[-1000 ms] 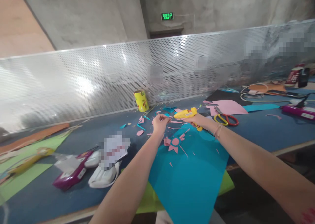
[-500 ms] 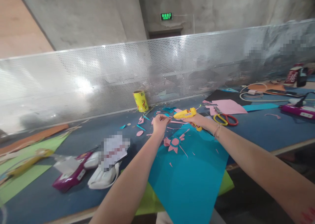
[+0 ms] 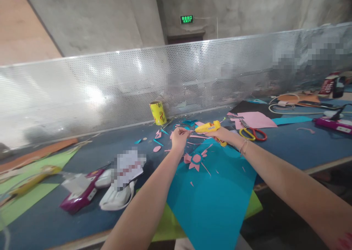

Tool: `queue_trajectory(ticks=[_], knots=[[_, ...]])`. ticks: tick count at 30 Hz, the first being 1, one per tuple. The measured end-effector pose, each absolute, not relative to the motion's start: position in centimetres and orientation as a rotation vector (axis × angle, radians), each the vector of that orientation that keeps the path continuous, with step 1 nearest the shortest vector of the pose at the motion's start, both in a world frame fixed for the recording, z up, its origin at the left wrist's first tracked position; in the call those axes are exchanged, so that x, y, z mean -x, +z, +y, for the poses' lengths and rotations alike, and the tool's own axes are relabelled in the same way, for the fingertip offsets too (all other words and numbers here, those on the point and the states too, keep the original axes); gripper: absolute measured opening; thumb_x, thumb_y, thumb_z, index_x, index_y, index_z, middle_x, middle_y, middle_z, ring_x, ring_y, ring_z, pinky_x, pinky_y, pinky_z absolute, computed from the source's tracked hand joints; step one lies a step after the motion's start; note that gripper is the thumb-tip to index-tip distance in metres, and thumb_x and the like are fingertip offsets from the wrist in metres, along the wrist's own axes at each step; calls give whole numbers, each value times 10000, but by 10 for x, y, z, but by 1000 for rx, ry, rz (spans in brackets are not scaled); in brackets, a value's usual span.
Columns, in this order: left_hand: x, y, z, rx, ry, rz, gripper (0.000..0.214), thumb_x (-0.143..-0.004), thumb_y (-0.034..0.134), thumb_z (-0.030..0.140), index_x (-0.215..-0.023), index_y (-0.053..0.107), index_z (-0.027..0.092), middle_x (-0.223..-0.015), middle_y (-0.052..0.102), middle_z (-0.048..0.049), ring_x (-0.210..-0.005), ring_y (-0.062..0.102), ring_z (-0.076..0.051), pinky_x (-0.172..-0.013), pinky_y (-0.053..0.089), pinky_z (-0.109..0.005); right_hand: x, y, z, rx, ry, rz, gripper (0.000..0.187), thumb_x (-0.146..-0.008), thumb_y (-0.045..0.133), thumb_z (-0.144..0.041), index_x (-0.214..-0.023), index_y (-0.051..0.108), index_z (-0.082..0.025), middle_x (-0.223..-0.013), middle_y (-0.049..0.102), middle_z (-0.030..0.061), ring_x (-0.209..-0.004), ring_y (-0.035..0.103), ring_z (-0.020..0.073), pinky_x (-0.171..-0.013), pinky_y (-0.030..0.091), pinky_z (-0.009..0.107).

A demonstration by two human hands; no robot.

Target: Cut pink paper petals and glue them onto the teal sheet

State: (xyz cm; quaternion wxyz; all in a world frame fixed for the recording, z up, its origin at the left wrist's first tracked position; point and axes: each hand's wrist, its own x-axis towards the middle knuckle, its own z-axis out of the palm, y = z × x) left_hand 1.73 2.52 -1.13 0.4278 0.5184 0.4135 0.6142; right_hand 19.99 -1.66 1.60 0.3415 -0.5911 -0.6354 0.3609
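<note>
My right hand (image 3: 218,133) is wrapped round the handle of a yellow hot glue gun (image 3: 206,127), its nozzle pointing left. Just left of the nozzle, my left hand (image 3: 180,137) is closed in a pinch; a small pink piece seems to show at its fingertips, too small to make out fully. Below both hands lies a large blue paper sheet (image 3: 210,195) reaching over the table's front edge. On it sits a pink paper flower (image 3: 196,159) with a round centre and several petals, one side lacking petals. A loose pink oval petal (image 3: 157,149) rests left of my left hand.
Red-and-yellow scissors (image 3: 253,133) lie on the right by pink paper (image 3: 257,119). Paper scraps surround a yellow cardboard tube (image 3: 158,113). On the left are a purple power strip (image 3: 78,200), a white charger (image 3: 117,198) and another yellow glue gun (image 3: 33,180). A perforated metal screen (image 3: 123,85) borders the back.
The whole view has shifted very slightly. Both hands and the glue gun keep nearly the same pose, the nozzle still close to my left fingertips.
</note>
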Motion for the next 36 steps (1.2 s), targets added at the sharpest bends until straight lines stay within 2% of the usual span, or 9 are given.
queue_trajectory(ticks=[6, 13, 21, 36], knots=[[-16, -11, 25, -1325, 1543, 1079, 155, -568, 631, 140, -638, 495, 165, -547, 544, 34, -522, 529, -83, -556, 418, -221, -202, 16, -16, 1503, 940, -1691, 276, -671, 623, -422, -731, 548, -164, -442, 404, -59, -385, 354, 60, -358, 231, 186], [-18, -10, 22, -1304, 1504, 1033, 174, -566, 635, 143, -661, 490, 165, -568, 565, 21, -547, 549, -98, -578, 426, -235, -202, 13, -13, 1509, 930, -1692, 258, -676, 620, -410, -731, 528, -174, -437, 400, -59, -382, 352, 62, -361, 248, 186], [-18, -8, 18, -1298, 1498, 1016, 180, -571, 633, 131, -671, 486, 160, -580, 572, 23, -547, 548, -93, -574, 418, -228, -201, 14, -17, 1499, 940, -1663, 264, -685, 611, -399, -633, 493, -169, -432, 401, -50, -376, 347, 60, -349, 241, 188], [-18, -9, 21, -1283, 1485, 1007, 193, -564, 646, 121, -670, 488, 158, -579, 574, 18, -546, 552, -96, -573, 418, -232, -202, 12, -12, 1485, 925, -1708, 239, -694, 617, -373, -813, 571, -171, -436, 401, -60, -373, 350, 57, -344, 231, 181]])
